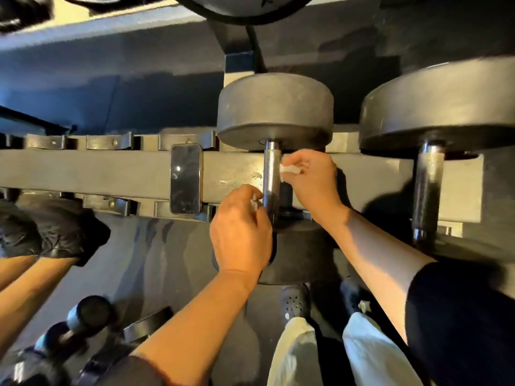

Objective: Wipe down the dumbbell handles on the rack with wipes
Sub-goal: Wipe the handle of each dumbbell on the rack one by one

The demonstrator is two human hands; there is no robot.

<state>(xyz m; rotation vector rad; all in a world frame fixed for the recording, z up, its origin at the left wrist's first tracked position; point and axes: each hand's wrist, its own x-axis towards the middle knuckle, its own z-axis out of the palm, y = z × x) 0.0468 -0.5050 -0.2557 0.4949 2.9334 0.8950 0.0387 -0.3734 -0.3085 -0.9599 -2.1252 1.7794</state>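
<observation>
A black dumbbell (274,107) lies across the grey rack (111,171), its knurled steel handle (271,174) running toward me. My right hand (312,179) pinches a crumpled white wipe (289,169) against the handle's right side. My left hand (241,232) holds another bit of white wipe (254,203) at the handle's lower left, fingers curled beside the bar. The near dumbbell head is mostly hidden under my left hand. A second, larger dumbbell (437,107) rests to the right with its handle (427,190) bare.
A phone (185,178) lies face up on the rack beam left of the handle. Another person's black-gloved hands (47,229) rest on the rack at far left. Small dumbbells (83,316) sit on a lower tier at bottom left. My shoes (294,302) stand on the floor below.
</observation>
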